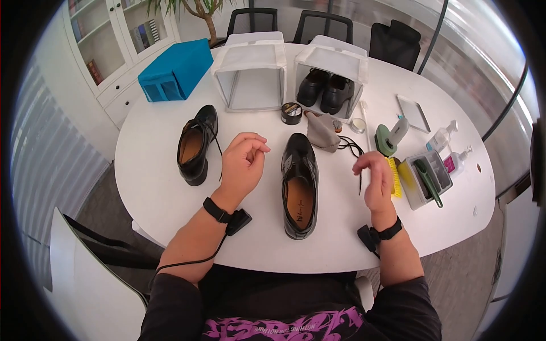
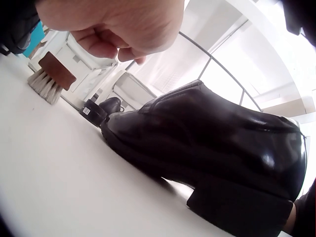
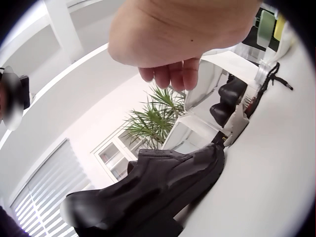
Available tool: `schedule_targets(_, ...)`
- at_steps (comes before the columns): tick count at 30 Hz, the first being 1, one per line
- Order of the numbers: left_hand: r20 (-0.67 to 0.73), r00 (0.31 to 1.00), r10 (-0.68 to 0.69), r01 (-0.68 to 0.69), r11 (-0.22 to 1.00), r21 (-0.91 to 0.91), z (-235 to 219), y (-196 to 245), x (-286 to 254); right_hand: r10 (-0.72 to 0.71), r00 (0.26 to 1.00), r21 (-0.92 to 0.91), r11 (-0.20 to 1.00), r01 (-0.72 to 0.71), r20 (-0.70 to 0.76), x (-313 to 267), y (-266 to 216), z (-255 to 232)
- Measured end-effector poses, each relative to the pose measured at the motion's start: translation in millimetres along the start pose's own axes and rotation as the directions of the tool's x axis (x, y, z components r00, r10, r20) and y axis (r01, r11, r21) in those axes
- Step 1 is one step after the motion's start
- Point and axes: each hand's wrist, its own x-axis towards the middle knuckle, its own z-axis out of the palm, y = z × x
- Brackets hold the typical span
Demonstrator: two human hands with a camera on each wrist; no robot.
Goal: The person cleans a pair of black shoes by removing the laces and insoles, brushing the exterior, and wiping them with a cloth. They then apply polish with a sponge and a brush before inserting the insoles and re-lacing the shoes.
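A black leather shoe with a tan insole stands on the table between my hands, toe pointing away; no lace shows in it. To its left, my left hand hovers with loosely bent fingers and nothing in them. My right hand, its fingers also loosely bent and holding nothing, is off the shoe's right side. A second black shoe, with a lace, stands farther left. In the left wrist view a wooden brush with pale bristles sits on the table. A black lace lies beyond my right hand.
Two clear-fronted boxes stand at the back, the right box holding black shoes. Near them are a blue box, a black round tin and a grey cloth. At right stand a green-based brush, a caddy and pump bottles.
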Motion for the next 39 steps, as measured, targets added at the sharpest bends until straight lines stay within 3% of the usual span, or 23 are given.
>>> schedule_targets(1, -0.006, 1.0, -0.002, 0.002, 1.0, 0.001, 0, 0, 0, -0.172, 0.985, 0.096, 0.981, 0.17, 0.012, -1, -2, -3)
schedule_targets(2, -0.003, 1.0, -0.006, 0.006, 1.0, -0.001, 0, 1, 0, -0.174, 0.985, 0.098, 0.98, 0.171, 0.016, -1, -3, -3)
schedule_targets(4, 0.003, 1.0, -0.009, 0.009, 1.0, -0.002, 0, 1, 0, -0.095, 0.98, -0.08, 0.991, 0.11, 0.176, 1, -22, 4)
schedule_targets(5, 0.008, 1.0, -0.02, 0.02, 1.0, -0.003, 0, 1, 0, -0.097, 0.966, -0.231, 0.961, 0.154, 0.241, 7, -33, 8)
schedule_targets(9, 0.054, 0.998, 0.028, -0.031, 0.998, 0.057, -1, -6, 1, -0.173, 0.977, -0.145, 0.971, 0.19, 0.124, 9, -29, 12)
schedule_targets(12, 0.037, 0.999, 0.014, -0.015, 0.999, 0.047, 0, -5, 0, -0.102, 0.993, -0.154, 0.982, 0.109, 0.052, 11, -33, 13)
schedule_targets(14, 0.044, 0.999, 0.002, -0.004, 0.999, 0.043, 0, -3, -1, 0.221, 0.963, -0.407, 0.902, -0.141, 0.157, 11, -37, 12)
schedule_targets(17, 0.041, 0.999, -0.018, 0.016, 0.999, 0.05, 1, -3, 0, 0.314, 0.934, -0.434, 0.875, -0.216, 0.169, 13, -37, 14)
schedule_targets(21, -0.02, 0.999, -0.041, 0.042, 0.996, 0.079, 1, -5, -1, 0.3, 0.953, -0.414, 0.872, -0.263, 0.028, 7, -15, 13)
schedule_targets(23, -0.02, 0.999, -0.027, 0.028, 0.998, 0.063, 1, -10, 0, 0.145, 0.987, -0.635, 0.757, -0.155, -0.067, 4, -10, 8)
schedule_targets(27, 0.0, 0.999, -0.054, 0.054, 0.998, 0.015, 1, -11, -2, 0.275, 0.959, -0.739, 0.632, -0.236, -0.071, -1, -2, -4)
schedule_targets(29, 0.035, 0.997, -0.063, 0.063, 0.998, 0.006, 0, -7, -2, 0.4, 0.914, -0.69, 0.681, -0.245, 0.07, 4, -7, -6)
schedule_targets(31, 0.067, 0.995, -0.077, 0.077, 0.997, 0.003, -2, 2, -2, 0.421, 0.894, -0.639, 0.733, -0.236, 0.153, 5, -17, -3)
schedule_targets(33, 0.212, 0.977, -0.011, 0.035, 0.993, -0.111, -4, 13, -1, 0.433, 0.869, -0.583, 0.78, -0.228, 0.24, 7, -19, 1)
schedule_targets(35, 0.278, 0.96, 0.033, 0.006, 0.99, -0.137, -10, 23, -1, 0.259, 0.875, -0.517, 0.856, -0.012, 0.408, 8, -18, 3)
schedule_targets(37, 0.344, 0.935, 0.08, -0.022, 0.985, -0.169, -13, 33, 0, 0.25, 0.872, -0.497, 0.868, -0.009, 0.422, 10, -19, 2)
schedule_targets(39, 0.431, 0.9, 0.066, 0.046, 0.969, -0.244, -12, 42, -2, 0.245, 0.865, -0.475, 0.88, -0.008, 0.439, 10, -21, 2)
